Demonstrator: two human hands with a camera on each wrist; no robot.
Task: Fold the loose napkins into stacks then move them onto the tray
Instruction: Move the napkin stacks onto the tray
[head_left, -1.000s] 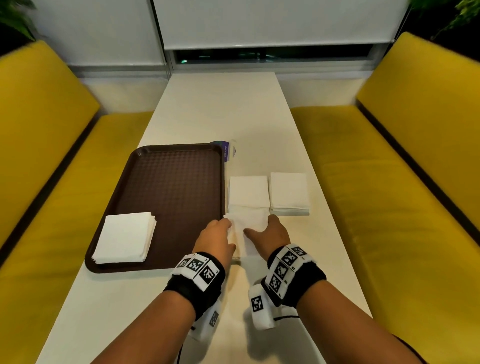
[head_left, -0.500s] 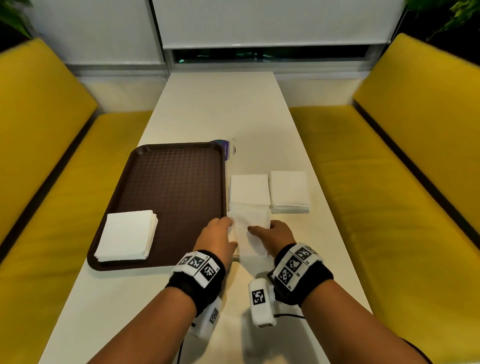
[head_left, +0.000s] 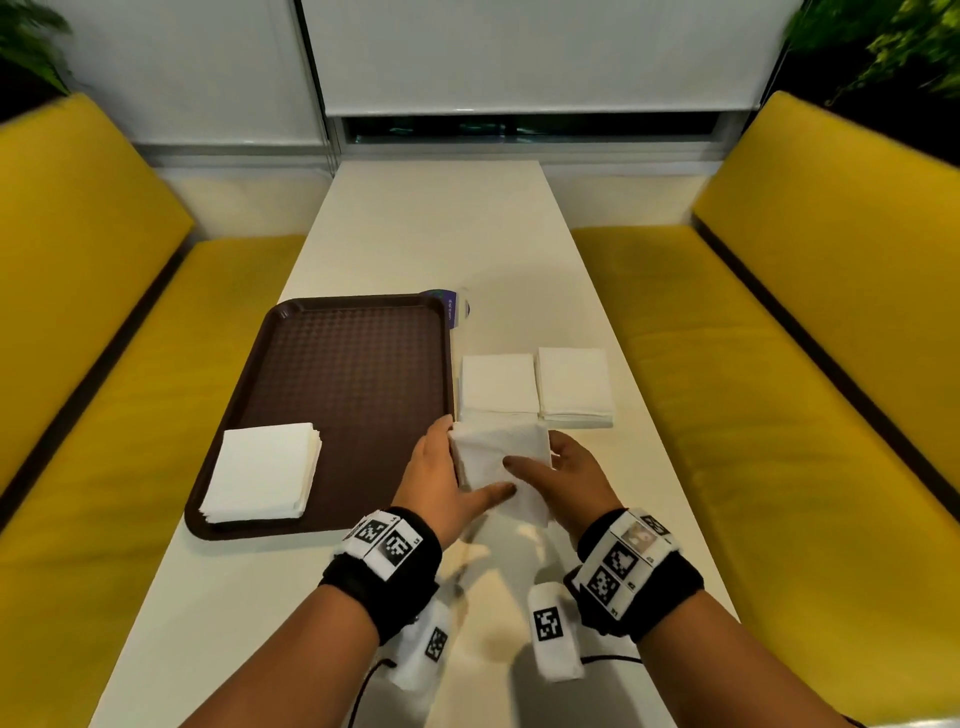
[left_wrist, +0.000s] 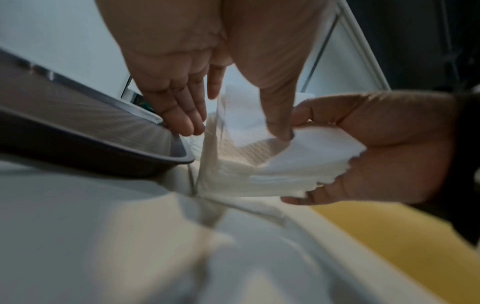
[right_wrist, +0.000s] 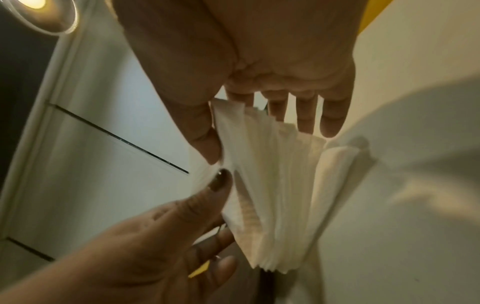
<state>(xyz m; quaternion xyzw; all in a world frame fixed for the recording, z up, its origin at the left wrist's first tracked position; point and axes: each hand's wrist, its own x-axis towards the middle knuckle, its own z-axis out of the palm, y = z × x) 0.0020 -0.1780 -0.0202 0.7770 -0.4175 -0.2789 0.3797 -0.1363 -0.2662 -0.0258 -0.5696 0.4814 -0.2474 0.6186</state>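
A stack of white napkins (head_left: 498, 462) is held tilted just above the table, between both hands. My left hand (head_left: 449, 467) pinches its left side, thumb on top and fingers along the edge and beneath. My right hand (head_left: 550, 467) grips the right side, with the thumb over the top sheet. In the right wrist view the napkin edges (right_wrist: 275, 185) fan out loosely. A brown tray (head_left: 343, 384) lies to the left and carries one folded stack (head_left: 262, 470) in its near left corner. Two more folded stacks (head_left: 498, 384) (head_left: 574, 382) lie on the table just beyond the hands.
The long white table (head_left: 441, 234) runs towards a window. Yellow bench seats (head_left: 779, 389) flank it on both sides. A small purple and white packet (head_left: 457, 312) lies at the tray's far right corner. The tray's rim (left_wrist: 155, 162) is close beside my left fingers.
The napkin stack has come up off the table, and both thumbs now lie over its top. The hands have closed in around it.
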